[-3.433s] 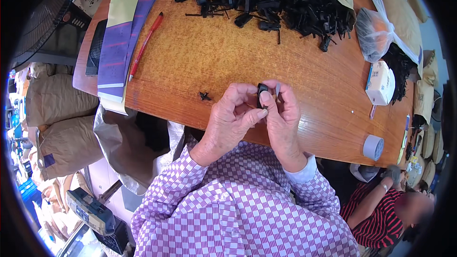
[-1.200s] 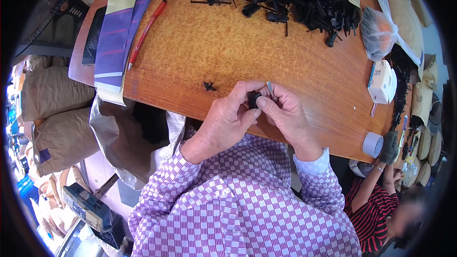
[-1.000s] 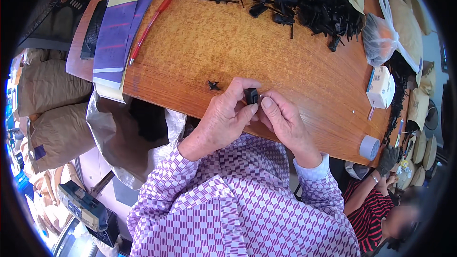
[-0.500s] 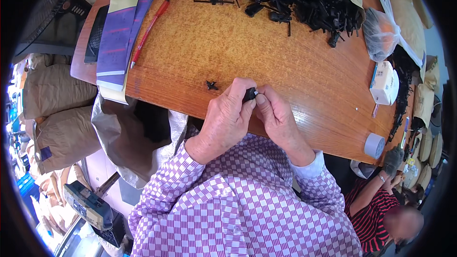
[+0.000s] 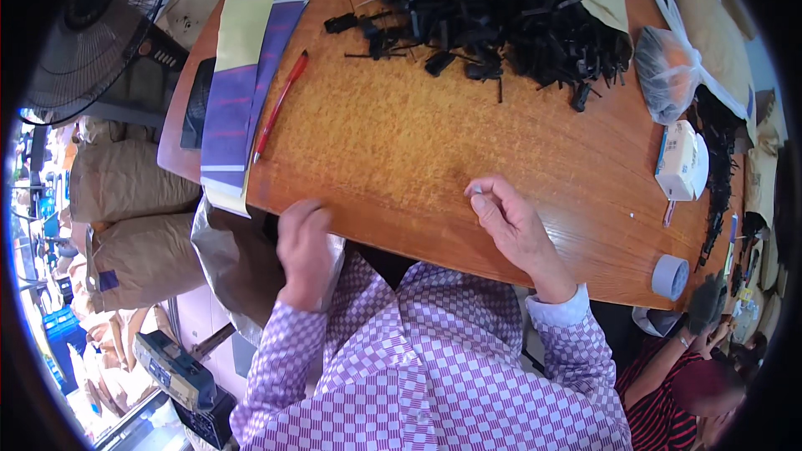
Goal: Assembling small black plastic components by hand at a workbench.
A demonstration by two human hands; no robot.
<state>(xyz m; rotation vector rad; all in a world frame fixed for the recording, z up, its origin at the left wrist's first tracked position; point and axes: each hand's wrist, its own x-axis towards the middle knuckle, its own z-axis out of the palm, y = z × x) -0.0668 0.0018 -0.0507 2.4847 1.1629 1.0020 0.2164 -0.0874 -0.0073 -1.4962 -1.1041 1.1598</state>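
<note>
My left hand [image 5: 304,252] is over the table's front edge, beside the mouth of a pale woven sack [image 5: 219,271]. Motion smears its fingers, so I cannot see whether anything is in them. Above the front of the wooden table [image 5: 393,159], my right hand [image 5: 516,230] has thumb and forefinger pinched together. A tiny pale thing [image 5: 477,190] shows at those fingertips, too small to name. At the far side lies a large heap of small black plastic parts [image 5: 493,25], apart from both hands.
Left on the table are purple-and-yellow sheets [image 5: 230,117] and a red pen [image 5: 281,104]. A tape roll [image 5: 670,276], white box [image 5: 678,163] and knotted plastic bag [image 5: 666,75] stand right. A fan [image 5: 96,17] is far left; a co-worker [image 5: 668,392] sits lower right.
My hands have parted: the left went left to the table edge, the right stayed pinched. The black piece between them and the small one on the table no longer show. The view has shifted.
</note>
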